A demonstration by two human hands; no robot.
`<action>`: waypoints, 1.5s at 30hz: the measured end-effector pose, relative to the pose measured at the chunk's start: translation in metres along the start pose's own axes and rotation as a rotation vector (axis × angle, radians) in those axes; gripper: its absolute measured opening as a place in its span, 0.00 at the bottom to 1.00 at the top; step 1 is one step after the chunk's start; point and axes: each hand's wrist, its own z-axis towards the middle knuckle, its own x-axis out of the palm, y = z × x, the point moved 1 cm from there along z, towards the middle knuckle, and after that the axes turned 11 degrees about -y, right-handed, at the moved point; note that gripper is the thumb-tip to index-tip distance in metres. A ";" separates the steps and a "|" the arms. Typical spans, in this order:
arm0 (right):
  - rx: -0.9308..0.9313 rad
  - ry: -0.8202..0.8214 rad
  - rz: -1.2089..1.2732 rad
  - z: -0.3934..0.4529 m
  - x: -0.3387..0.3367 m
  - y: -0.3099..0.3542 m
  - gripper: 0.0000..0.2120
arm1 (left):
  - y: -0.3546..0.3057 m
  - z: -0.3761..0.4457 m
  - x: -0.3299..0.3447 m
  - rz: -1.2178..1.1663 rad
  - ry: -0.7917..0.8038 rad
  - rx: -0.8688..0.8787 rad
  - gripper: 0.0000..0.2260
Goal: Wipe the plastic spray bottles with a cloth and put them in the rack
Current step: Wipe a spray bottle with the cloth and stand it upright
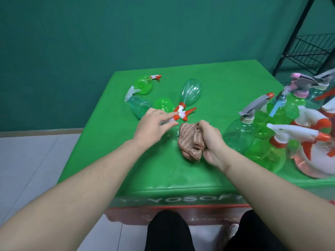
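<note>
- Head view: the left hand reaches forward over the green table, fingers straight and relaxed, tips at the orange-and-white sprayer of a clear bottle lying on its side.
- The right hand grips a bunched brown cloth, fingers curled round it, just above the table.
- More spray bottles stand clustered at the right; a black wire rack stands beyond them.

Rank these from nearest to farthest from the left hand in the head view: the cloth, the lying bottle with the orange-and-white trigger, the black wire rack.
1. Bottle with the orange-and-white trigger, at the left hand's fingertips.
2. Cloth, just to its right, gripped by the right hand.
3. Rack, far right, beyond the table.
</note>
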 end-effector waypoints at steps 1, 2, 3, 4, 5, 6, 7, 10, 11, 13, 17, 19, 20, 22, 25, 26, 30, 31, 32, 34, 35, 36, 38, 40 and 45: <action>0.005 0.026 -0.007 -0.008 -0.001 0.000 0.11 | -0.002 -0.008 -0.004 -0.006 -0.017 -0.006 0.20; 0.019 0.066 -0.017 -0.015 -0.003 0.000 0.09 | -0.004 -0.015 -0.009 -0.010 -0.036 -0.020 0.20; 0.039 0.105 -0.028 -0.022 -0.004 -0.001 0.09 | -0.006 -0.022 -0.014 -0.023 -0.060 -0.041 0.19; 0.057 0.139 -0.040 -0.028 -0.006 -0.002 0.09 | -0.007 -0.029 -0.021 -0.031 -0.084 -0.058 0.18; 0.066 0.166 -0.052 -0.035 -0.007 -0.004 0.09 | -0.008 -0.036 -0.026 -0.030 -0.101 -0.077 0.18; 0.068 0.189 -0.062 -0.042 -0.009 -0.005 0.11 | -0.010 -0.043 -0.033 -0.015 -0.105 -0.098 0.18; 0.068 0.205 -0.075 -0.049 -0.009 -0.007 0.13 | -0.012 -0.049 -0.039 0.004 -0.106 -0.123 0.18; 0.061 0.237 -0.102 -0.067 -0.010 -0.015 0.15 | -0.018 -0.064 -0.057 0.051 -0.092 -0.199 0.17; 0.063 0.243 -0.110 -0.071 -0.009 -0.019 0.16 | -0.020 -0.067 -0.063 0.056 -0.085 -0.218 0.17; 0.078 0.252 -0.120 -0.077 -0.007 -0.026 0.17 | -0.025 -0.073 -0.071 0.043 -0.059 -0.250 0.18; 0.108 0.263 -0.128 -0.090 0.003 -0.034 0.19 | -0.038 -0.077 -0.076 0.010 0.011 -0.300 0.21; 0.125 0.278 -0.120 -0.095 0.009 -0.035 0.24 | -0.046 -0.078 -0.074 0.022 0.033 -0.296 0.22; 0.134 0.296 -0.110 -0.097 0.011 -0.035 0.28 | -0.050 -0.078 -0.072 0.017 0.037 -0.300 0.22; 0.147 0.343 -0.080 -0.102 0.017 -0.033 0.32 | -0.056 -0.079 -0.070 -0.012 0.035 -0.321 0.22; 0.133 0.398 -0.043 -0.105 0.022 -0.031 0.28 | -0.058 -0.079 -0.064 -0.062 0.024 -0.359 0.21; 0.118 0.398 -0.047 -0.106 0.023 -0.031 0.28 | -0.059 -0.080 -0.063 -0.085 0.020 -0.374 0.21; 0.044 0.317 -0.137 -0.102 0.022 -0.034 0.27 | -0.063 -0.085 -0.062 -0.174 0.018 -0.405 0.19; 0.015 0.288 -0.156 -0.100 0.020 -0.034 0.24 | -0.063 -0.088 -0.061 -0.198 0.028 -0.413 0.18; -0.011 0.266 -0.174 -0.098 0.018 -0.035 0.19 | -0.061 -0.090 -0.060 -0.223 0.040 -0.419 0.17; -0.041 0.244 -0.185 -0.093 0.013 -0.037 0.10 | -0.060 -0.095 -0.056 -0.254 0.055 -0.420 0.15; -0.050 0.240 -0.184 -0.091 0.011 -0.037 0.07 | -0.060 -0.097 -0.055 -0.257 0.054 -0.407 0.14; -0.058 0.232 -0.184 -0.090 0.010 -0.036 0.06 | -0.061 -0.098 -0.054 -0.251 0.049 -0.379 0.14; -0.067 0.216 -0.182 -0.089 0.006 -0.033 0.05 | -0.062 -0.098 -0.055 -0.211 0.032 -0.299 0.14; -0.069 0.206 -0.186 -0.088 0.001 -0.029 0.04 | -0.055 -0.099 -0.057 -0.100 0.036 -0.199 0.16; -0.062 0.200 -0.244 -0.085 -0.015 -0.018 0.06 | -0.027 -0.098 -0.064 0.223 0.241 0.010 0.36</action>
